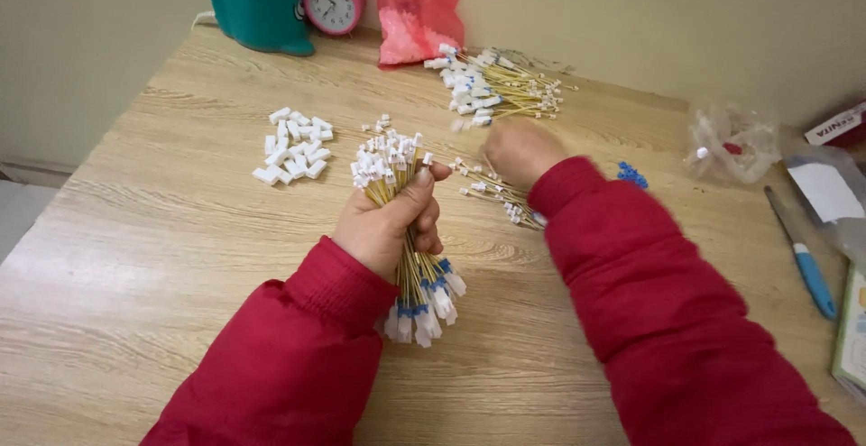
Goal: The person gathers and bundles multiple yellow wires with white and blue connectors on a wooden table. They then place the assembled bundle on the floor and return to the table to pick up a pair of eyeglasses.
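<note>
Now | left hand clenched mid-length around wire bundle: light, springy, loose strands slip | right hand blurred over desk, grip unclear | best held mid-bundle, not by connector ends

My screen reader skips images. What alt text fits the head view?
The left hand grips a bundle of thin yellow wires with white plugs above a wooden table, while the blurred right hand reaches toward a loose pile of wired plugs.
</note>
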